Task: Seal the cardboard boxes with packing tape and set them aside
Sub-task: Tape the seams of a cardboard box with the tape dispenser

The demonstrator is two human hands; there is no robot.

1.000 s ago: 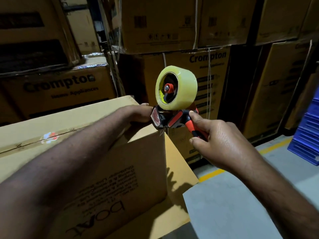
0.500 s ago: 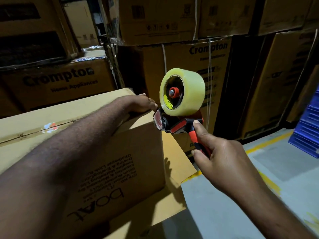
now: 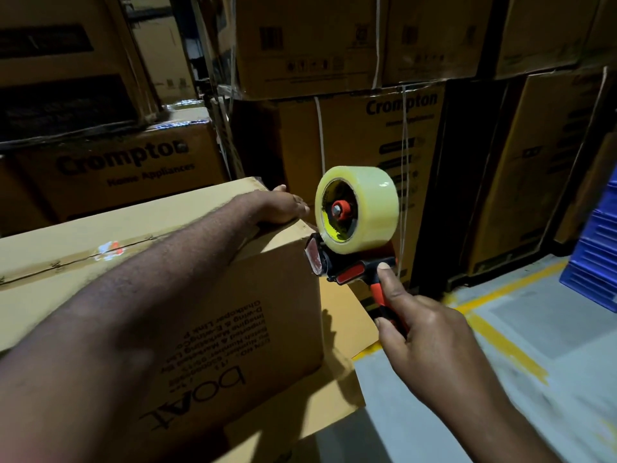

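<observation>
A large brown cardboard box (image 3: 213, 315) fills the lower left, its top seam covered by a strip of tape. My left hand (image 3: 278, 207) rests on the box's far right top corner, fingers bent over the edge. My right hand (image 3: 424, 332) grips the red-and-black handle of a tape dispenser (image 3: 347, 265) that carries a thick roll of clear tape (image 3: 359, 208). The dispenser's front end sits right at the box's upper right corner, just below my left hand.
Stacked printed cartons (image 3: 384, 135) form a wall behind and to the left. A flat sheet of cardboard (image 3: 337, 329) lies under the box. Blue plastic crates (image 3: 597, 255) stand at the right edge. Grey floor with yellow lines (image 3: 500, 339) stretches to the right.
The tape dispenser has slipped down and a little away from the box's top corner. My left hand has stayed on that corner. The view has shifted slightly.
</observation>
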